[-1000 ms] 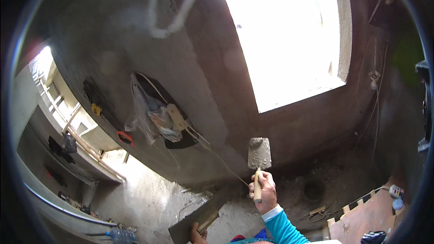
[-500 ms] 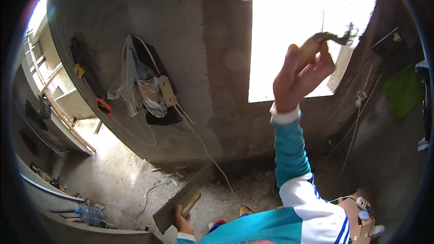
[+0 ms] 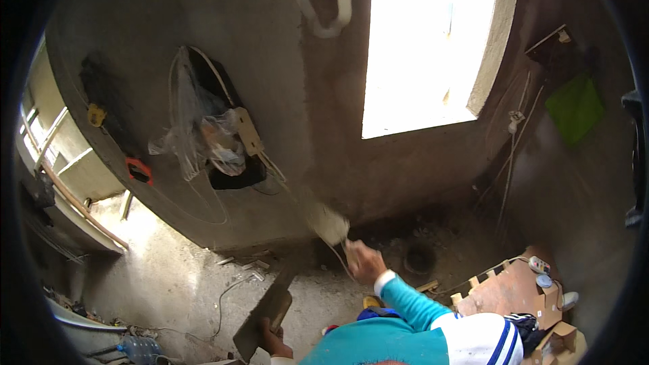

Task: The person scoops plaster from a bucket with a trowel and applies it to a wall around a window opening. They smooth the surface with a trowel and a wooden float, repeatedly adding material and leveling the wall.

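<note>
My left hand [image 3: 272, 339] is closed round the wooden grip of a long, flat plastering float [image 3: 260, 323], held tilted low on the left. In the middle, my right hand [image 3: 365, 262] grips a trowel [image 3: 330, 223]. Its blade is smeared by motion and points up and left, in front of the lower wall. The trowel is apart from the float. Facing me is a grey plastered wall [image 3: 263, 88], with a darker patch beside the bright window [image 3: 422, 47].
Plastic bags [image 3: 196, 128] and a power strip [image 3: 249, 132] hang on the wall, near an orange-handled saw [image 3: 139, 170]. A green cloth [image 3: 574, 109] hangs at right. Cardboard boxes [image 3: 510, 294] stand lower right. A water bottle [image 3: 140, 349] lies lower left; a cable [image 3: 220, 304] crosses the floor.
My right hand has come down and left from in front of the window to near the lower wall, still holding the trowel. My left hand keeps the float low; the view has shifted slightly.
</note>
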The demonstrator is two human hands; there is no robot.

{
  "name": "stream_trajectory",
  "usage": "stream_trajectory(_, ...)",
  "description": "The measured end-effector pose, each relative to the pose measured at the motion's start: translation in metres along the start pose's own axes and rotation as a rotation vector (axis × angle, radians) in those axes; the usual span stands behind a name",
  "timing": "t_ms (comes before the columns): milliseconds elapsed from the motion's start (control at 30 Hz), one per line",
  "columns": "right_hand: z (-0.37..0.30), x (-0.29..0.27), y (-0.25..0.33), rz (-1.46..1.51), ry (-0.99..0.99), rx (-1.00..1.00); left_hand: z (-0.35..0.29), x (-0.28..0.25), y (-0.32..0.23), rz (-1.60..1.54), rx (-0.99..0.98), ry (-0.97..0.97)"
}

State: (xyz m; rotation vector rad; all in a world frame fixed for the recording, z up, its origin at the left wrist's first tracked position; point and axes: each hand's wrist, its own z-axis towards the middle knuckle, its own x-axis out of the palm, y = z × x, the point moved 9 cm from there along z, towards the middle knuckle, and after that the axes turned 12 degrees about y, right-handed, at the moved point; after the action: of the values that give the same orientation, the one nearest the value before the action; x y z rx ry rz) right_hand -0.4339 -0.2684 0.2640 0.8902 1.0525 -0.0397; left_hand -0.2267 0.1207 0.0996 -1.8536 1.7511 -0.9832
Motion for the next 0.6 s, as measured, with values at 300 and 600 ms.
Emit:
stream_trajectory(300,-0.204,0.022,-0.134,-0.164,-0.099,0.378,0.023,0.031,-0.016,0.072,0.011,0.21)
stream_trajectory(600,-0.282,0.098,-0.255,1.396,-0.394,1.164,-0.036,0.111,0.002,0.037,-0.007,0.313)
